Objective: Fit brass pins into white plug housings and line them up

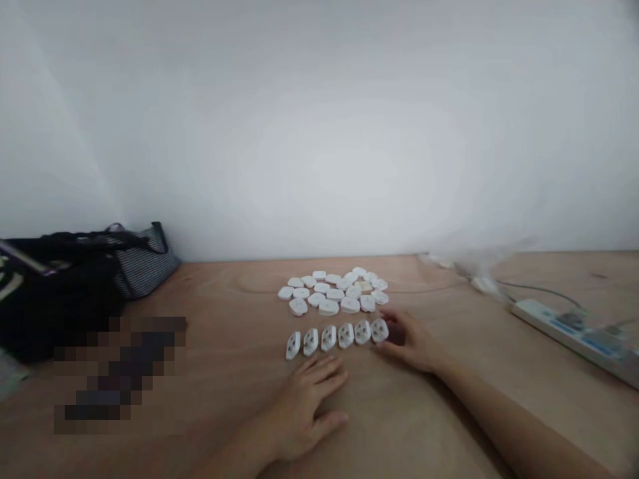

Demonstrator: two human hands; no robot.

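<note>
A row of several white plastic housings (328, 338), like the open halves of plugs or sockets with hollowed insides showing, runs across the middle of the wooden table (224, 399). At the row's right end, the thumb and finger of my right hand (412, 340) close around the edge of the last housing (379, 330). My left hand (309, 402) lies palm down on the table, just in front of the row, fingers stretched out and holding nothing. Behind the row lies a loose cluster of more white plastic pieces (328, 307), mostly with smooth faces up.
On the right rests a white power strip (549, 326) with plugs and cables, near a clear plastic bag (464, 259). A black bag (64, 286) and a striped pouch (142, 263) stand at the left. A blurred-out dark object (124, 379) lies nearer. Behind rises a white wall (319, 133).
</note>
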